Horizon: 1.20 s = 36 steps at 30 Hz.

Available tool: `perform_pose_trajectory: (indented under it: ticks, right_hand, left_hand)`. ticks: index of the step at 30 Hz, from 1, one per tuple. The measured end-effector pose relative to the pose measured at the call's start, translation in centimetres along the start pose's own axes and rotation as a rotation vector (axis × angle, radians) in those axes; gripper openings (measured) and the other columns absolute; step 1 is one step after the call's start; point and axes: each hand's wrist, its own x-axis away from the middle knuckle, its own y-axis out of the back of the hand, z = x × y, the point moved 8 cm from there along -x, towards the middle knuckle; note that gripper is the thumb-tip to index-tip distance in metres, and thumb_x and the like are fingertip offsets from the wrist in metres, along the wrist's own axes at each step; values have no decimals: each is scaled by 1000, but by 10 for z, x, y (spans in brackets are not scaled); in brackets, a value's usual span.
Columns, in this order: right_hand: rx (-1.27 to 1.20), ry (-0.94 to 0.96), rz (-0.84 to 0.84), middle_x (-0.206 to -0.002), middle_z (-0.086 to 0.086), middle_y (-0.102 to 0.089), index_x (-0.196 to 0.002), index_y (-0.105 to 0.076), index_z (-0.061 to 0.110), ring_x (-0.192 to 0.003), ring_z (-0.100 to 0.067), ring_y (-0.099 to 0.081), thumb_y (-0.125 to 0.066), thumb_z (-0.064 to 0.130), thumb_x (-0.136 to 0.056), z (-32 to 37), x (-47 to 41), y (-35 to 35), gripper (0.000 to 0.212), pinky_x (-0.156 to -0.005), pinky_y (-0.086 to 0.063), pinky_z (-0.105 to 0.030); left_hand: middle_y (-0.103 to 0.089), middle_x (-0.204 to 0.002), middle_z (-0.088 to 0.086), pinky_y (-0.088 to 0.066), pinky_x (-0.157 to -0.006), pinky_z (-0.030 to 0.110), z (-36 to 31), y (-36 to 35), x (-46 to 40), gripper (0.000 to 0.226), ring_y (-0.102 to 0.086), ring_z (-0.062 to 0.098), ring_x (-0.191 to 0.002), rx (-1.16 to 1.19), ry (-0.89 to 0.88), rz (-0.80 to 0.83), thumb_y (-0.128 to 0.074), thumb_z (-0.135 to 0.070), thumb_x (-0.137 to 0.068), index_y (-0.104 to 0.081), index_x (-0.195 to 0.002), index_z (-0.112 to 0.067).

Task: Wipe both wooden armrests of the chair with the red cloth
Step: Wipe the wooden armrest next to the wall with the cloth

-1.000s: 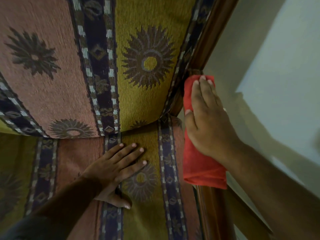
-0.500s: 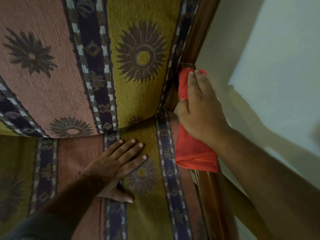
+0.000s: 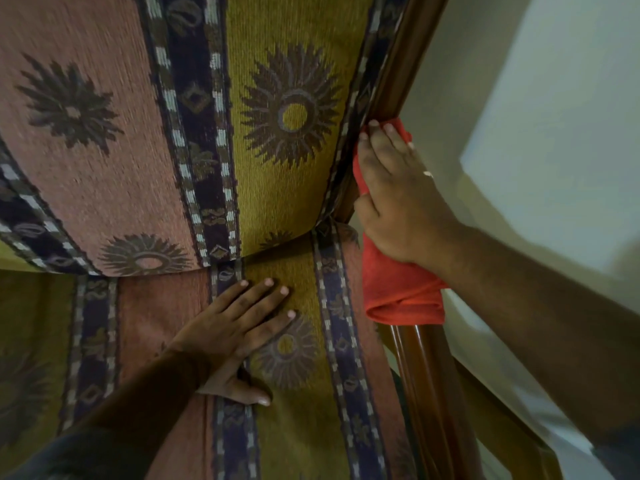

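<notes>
right hand (image 3: 398, 199) presses red cloth (image 3: 401, 292) flat-palmed onto right wooden armrest (image 3: 429, 382), at back end where it meets chair back (image 3: 242, 116). left hand (image 3: 235, 337) open, splayed on seat cushion (image 3: 294, 427). step in hand: wiping first armrest; next likely calls for stroke toward front end, other armrest out of view.

The lone head view looks steeply down from close above, seat cushion (image 3: 304, 427) lower centre, wooden armrest (image 3: 433, 393) lower right.

The red cloth (image 3: 398, 289) hides the armrest (image 3: 426, 375) beneath it; frame edges crop the chair.
</notes>
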Motion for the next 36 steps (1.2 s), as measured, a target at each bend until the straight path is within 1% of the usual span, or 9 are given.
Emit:
perform_pose_trajectory:
  ticks: [7,10,13,18,24,27,29,32,36]
  right_hand:
    - [6,-7,7,-168,-18,0,-157,-7,4,-156,-30,4,-32,33,-92,6,25,-3,75,-125,4,-41]
    - [24,1,6,-168,-18,1,-157,-7,4,-155,-31,5,-27,34,-90,8,43,-8,76,-126,2,-44]
    - [4,-36,-4,-168,-19,-1,-157,-8,4,-155,-32,3,-31,36,-87,8,40,-4,81,-126,0,-44]
    - [57,-77,-19,-166,-23,-3,-157,-7,2,-155,-37,-2,-40,37,-88,10,43,-8,84,-126,-8,-51]
    - [-27,-96,-25,-167,-22,-3,-157,-8,1,-155,-35,0,-32,36,-88,18,88,-12,81,-126,-7,-48]
    - [-93,-87,10,-167,-19,-1,-157,-7,3,-155,-32,3,-37,32,-93,17,117,-17,76,-126,-8,-48]
    - [-140,-95,6,-168,-17,1,-157,-6,4,-155,-31,5,-42,26,-97,14,120,-17,74,-127,-8,-47]
    - [-157,-94,18,-168,-16,4,-157,-4,5,-155,-30,7,-45,19,-100,11,105,-17,72,-127,-1,-40]
    - [-134,-94,37,-168,-16,5,-157,-2,5,-155,-31,8,-40,23,-100,11,98,-13,71,-127,-2,-41]
  left_hand:
    - [-24,-163,16,-15,-118,57,-1,5,0,122,-19,36,-151,-16,-3,-15,-36,-99,-66,-22,-158,-19]
    - [-22,-164,16,-14,-118,56,-1,4,-1,123,-18,37,-151,-36,-10,-39,-35,-99,-66,-21,-158,-19]
    - [-19,-165,15,-12,-120,56,1,2,0,123,-16,36,-151,-46,4,-36,-33,-99,-66,-19,-158,-19]
    - [-20,-164,14,-13,-120,54,-3,7,0,123,-18,36,-151,-90,14,-13,-29,-99,-67,-19,-158,-17]
    - [-20,-164,14,-15,-120,54,-3,9,4,123,-19,36,-151,-123,12,-16,-29,-99,-68,-18,-158,-16]
    - [-20,-164,15,-17,-121,54,-3,11,5,124,-19,36,-151,-132,24,-36,-29,-99,-68,-20,-158,-15]
    - [-21,-164,15,-17,-120,54,-4,12,6,124,-20,36,-151,-130,29,-44,-28,-99,-68,-21,-157,-14]
    - [-24,-163,16,-21,-119,55,-4,13,7,122,-23,38,-150,-143,20,-43,-29,-98,-69,-25,-156,-12]
    - [-27,-162,18,-25,-118,57,-6,13,6,121,-26,39,-148,-174,19,-40,-30,-97,-70,-29,-155,-11]
